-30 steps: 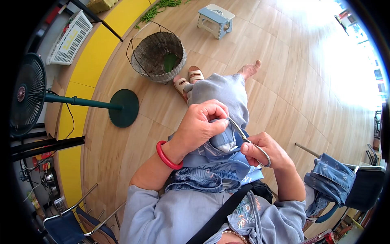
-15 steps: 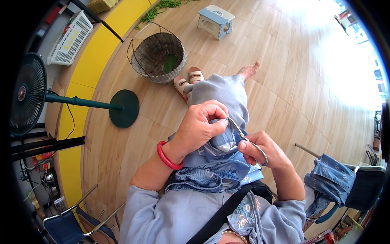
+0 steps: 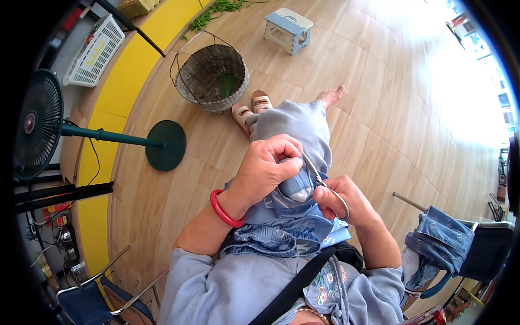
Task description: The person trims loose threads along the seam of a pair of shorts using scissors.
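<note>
My left hand [image 3: 273,162] pinches an edge of the blue garment [image 3: 271,230], its thumb pressed against the forefinger. A red bangle [image 3: 223,210] circles that wrist. In my right hand [image 3: 346,199] is a pair of scissors [image 3: 315,172], fingers through the handle loops. The blades point up and left, with their tips close beside the left fingertips. Whether the tips touch the cloth or a thread I cannot tell. Bunched up, the garment lies across my lap, with a gathered band and pale lettering showing.
A woven basket [image 3: 211,76] with a green leaf in it stands ahead, near a small folding stool [image 3: 288,30]. To the left is a green-based fan [image 3: 165,145]. Blue garments [image 3: 441,238] hang over a chair at the right. Green vegetables [image 3: 219,11] lie on the floor.
My right hand and the scissors have shifted slightly left and up, bringing the handles nearer the garment. The left hand keeps its pinch almost unmoved.
</note>
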`<action>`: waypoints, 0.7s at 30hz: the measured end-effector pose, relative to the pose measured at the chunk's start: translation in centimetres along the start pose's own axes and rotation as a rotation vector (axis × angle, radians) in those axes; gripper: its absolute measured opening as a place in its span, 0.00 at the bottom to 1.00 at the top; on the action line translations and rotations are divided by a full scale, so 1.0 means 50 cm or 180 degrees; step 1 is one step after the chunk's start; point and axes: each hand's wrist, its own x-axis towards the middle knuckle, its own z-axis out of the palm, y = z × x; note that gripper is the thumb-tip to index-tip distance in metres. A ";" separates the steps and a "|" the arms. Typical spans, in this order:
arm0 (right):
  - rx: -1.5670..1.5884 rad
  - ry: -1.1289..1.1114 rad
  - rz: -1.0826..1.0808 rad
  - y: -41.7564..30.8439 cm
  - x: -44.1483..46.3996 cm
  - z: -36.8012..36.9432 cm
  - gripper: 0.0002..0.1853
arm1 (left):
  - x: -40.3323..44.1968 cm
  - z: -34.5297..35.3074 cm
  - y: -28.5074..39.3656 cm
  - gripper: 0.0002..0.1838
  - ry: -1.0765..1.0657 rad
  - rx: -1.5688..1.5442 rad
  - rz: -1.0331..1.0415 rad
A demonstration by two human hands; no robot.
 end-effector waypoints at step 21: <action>-0.0621 0.1569 -0.1530 -0.045 0.060 0.020 0.09 | -0.003 0.005 -0.006 0.02 -0.0042 0.0336 0.0228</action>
